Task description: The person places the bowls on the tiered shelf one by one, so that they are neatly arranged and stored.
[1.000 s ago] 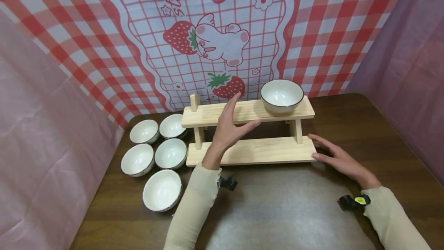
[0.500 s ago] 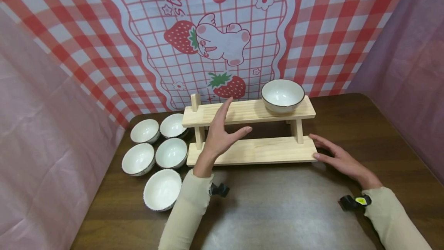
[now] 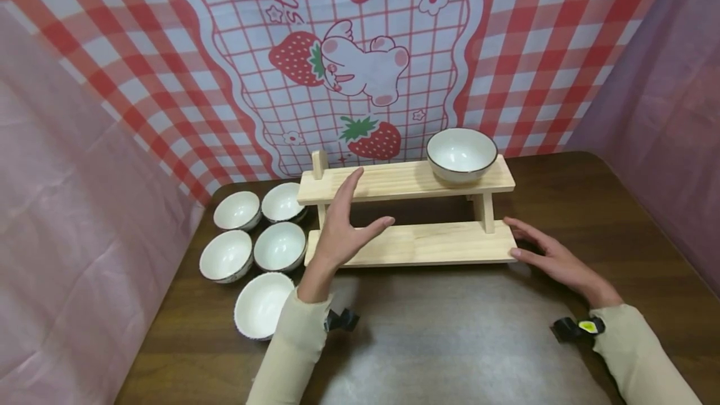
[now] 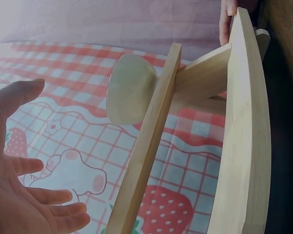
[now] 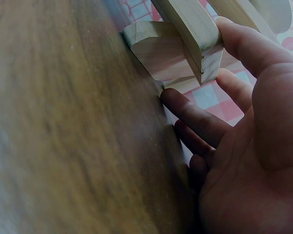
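Note:
A two-tier wooden shelf stands on the table, with a dark-rimmed white bowl upright at the right of its upper board. In front of the shelf's left part is my left hand, holding nothing, thumb and fingers spread wide; the left wrist view shows its palm apart from the upper board. My right hand holds the right end of the lower board, thumb at the front corner and forefinger at the back one. In the right wrist view, the thumb touches the board's end.
Several white bowls stand grouped left of the shelf; the nearest bowl is partly covered by the left sleeve. A checked strawberry cloth hangs behind the brown table. Pink curtains hang at both sides.
My left hand has moved left and slightly down, away from the bowl on the shelf, with its fingers still spread. My right hand has stayed at the shelf's end.

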The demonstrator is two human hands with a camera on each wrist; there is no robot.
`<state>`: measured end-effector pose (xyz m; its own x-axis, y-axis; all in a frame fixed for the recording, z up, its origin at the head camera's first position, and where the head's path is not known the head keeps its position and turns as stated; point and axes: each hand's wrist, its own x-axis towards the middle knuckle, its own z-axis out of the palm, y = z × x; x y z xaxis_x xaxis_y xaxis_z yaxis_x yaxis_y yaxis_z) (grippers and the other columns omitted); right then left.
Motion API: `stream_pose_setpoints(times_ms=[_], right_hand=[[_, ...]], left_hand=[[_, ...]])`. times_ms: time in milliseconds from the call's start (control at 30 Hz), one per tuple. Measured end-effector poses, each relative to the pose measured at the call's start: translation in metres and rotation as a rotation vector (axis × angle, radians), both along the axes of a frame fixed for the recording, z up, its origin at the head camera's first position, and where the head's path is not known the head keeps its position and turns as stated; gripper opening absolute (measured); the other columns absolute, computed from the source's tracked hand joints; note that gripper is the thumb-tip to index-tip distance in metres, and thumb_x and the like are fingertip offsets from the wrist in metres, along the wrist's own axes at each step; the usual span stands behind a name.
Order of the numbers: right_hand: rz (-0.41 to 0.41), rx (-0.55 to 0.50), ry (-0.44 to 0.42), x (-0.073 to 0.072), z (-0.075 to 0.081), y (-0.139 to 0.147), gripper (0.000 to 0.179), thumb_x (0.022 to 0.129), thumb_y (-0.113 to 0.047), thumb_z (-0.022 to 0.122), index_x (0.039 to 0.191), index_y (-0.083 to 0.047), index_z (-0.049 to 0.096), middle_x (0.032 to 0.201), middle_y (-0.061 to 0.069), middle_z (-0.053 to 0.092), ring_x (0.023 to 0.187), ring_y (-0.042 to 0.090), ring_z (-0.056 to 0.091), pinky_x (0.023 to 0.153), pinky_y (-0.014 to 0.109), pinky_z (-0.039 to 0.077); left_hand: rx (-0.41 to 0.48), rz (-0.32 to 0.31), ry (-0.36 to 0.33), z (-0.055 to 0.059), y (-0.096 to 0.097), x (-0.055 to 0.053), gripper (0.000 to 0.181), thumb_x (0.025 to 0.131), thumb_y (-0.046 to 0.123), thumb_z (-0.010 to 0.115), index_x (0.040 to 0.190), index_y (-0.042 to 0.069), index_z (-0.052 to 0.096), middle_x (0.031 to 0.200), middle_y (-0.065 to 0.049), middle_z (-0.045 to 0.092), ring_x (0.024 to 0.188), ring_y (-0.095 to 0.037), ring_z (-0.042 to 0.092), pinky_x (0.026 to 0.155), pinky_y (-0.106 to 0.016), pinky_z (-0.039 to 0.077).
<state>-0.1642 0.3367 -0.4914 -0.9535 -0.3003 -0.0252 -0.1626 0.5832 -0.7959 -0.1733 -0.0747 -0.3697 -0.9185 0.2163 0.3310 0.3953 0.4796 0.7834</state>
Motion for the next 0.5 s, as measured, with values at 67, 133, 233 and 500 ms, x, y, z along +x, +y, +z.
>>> stream_pose_setpoints(times_ms=[67,133,233,500], right_hand=[[-0.001,-0.001,0.0,0.0,0.0,0.0,0.063,0.102,-0.027,0.057,0.158,-0.023,0.028,0.151,0.019,0.04,0.116,-0.019,0.033,0.094,0.04,0.041],[-0.001,-0.002,-0.003,0.001,0.0,0.001,0.063,0.102,-0.027,0.057,0.158,-0.023,0.028,0.152,0.019,0.04,0.115,-0.019,0.033,0.094,0.042,0.041],[-0.002,-0.007,-0.01,0.001,0.001,0.001,0.063,0.103,-0.027,0.056,0.158,-0.023,0.027,0.152,0.018,0.04,0.116,-0.018,0.032,0.095,0.045,0.041],[-0.002,0.002,0.009,0.001,0.0,0.001,0.062,0.102,-0.027,0.057,0.158,-0.022,0.029,0.151,0.013,0.041,0.117,-0.017,0.034,0.092,0.031,0.041]], left_hand=[[0.003,0.003,0.001,-0.001,-0.002,0.002,0.097,0.08,0.06,0.075,0.158,0.024,0.029,0.164,-0.003,0.032,0.152,-0.026,0.03,0.122,-0.056,0.028],[0.002,0.008,0.006,-0.001,-0.004,0.004,0.095,0.08,0.051,0.079,0.157,0.022,0.03,0.164,-0.003,0.033,0.152,-0.026,0.032,0.121,-0.055,0.029],[0.002,0.013,0.029,-0.001,-0.008,0.008,0.095,0.08,0.045,0.081,0.157,0.019,0.032,0.162,-0.004,0.036,0.151,-0.026,0.034,0.121,-0.053,0.03],[-0.044,0.043,0.044,0.0,-0.022,0.022,0.094,0.078,0.031,0.083,0.156,0.014,0.033,0.162,-0.007,0.036,0.15,-0.028,0.035,0.119,-0.056,0.034]])
